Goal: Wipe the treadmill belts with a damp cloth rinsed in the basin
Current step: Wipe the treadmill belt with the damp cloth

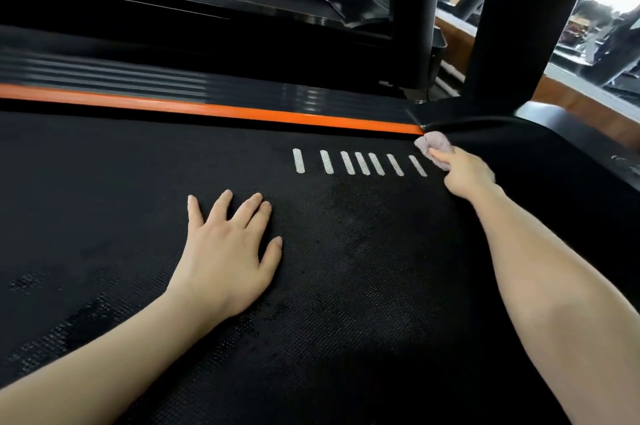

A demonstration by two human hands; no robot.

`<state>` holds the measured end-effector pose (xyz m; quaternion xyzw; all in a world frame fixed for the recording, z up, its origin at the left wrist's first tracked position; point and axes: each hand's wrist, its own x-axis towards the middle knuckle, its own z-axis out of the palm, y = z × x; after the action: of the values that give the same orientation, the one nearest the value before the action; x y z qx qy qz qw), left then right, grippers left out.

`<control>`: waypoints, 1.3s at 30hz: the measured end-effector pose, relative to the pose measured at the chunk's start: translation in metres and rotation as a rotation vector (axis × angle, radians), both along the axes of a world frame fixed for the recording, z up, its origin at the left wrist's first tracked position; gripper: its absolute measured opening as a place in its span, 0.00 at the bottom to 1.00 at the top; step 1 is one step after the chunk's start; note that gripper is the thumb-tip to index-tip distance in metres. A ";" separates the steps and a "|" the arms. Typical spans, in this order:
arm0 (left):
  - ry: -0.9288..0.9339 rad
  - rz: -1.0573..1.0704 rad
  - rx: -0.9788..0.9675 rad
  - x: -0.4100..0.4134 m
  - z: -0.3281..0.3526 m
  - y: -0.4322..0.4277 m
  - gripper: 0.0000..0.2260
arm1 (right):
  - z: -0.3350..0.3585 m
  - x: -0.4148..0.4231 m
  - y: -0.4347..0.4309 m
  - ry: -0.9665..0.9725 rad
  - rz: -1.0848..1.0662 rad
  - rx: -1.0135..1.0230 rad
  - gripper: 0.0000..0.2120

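Treadmill belt, black and textured, carries the left hand lying flat with fingers spread; past the white stripes, the right hand bunches a pinkish cloth against the belt's far corner beside the orange rail.

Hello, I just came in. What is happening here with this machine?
A person is wiping the black textured treadmill belt. The right hand presses a small crumpled pale pink cloth into the far corner, beside the orange side strip and just past the row of white dash markings. The left hand lies flat and open on the belt. Darker patches on the belt look damp.
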<state>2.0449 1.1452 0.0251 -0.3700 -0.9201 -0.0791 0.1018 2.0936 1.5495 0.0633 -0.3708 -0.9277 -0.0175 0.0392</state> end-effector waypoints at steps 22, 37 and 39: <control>-0.149 0.064 0.108 0.026 0.039 -0.013 0.20 | -0.002 0.153 -0.131 0.242 -0.072 -0.189 0.31; -0.076 0.115 -0.120 0.095 0.009 -0.166 0.24 | -0.006 0.119 -0.206 0.349 0.187 -0.274 0.26; -0.102 0.116 -0.079 0.095 0.008 -0.164 0.24 | -0.007 0.102 -0.246 0.359 0.174 -0.320 0.26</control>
<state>2.1395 0.9808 0.0329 -0.3152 -0.9464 -0.0554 0.0443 2.1956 1.3037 0.0561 -0.2884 -0.9252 0.1990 0.1457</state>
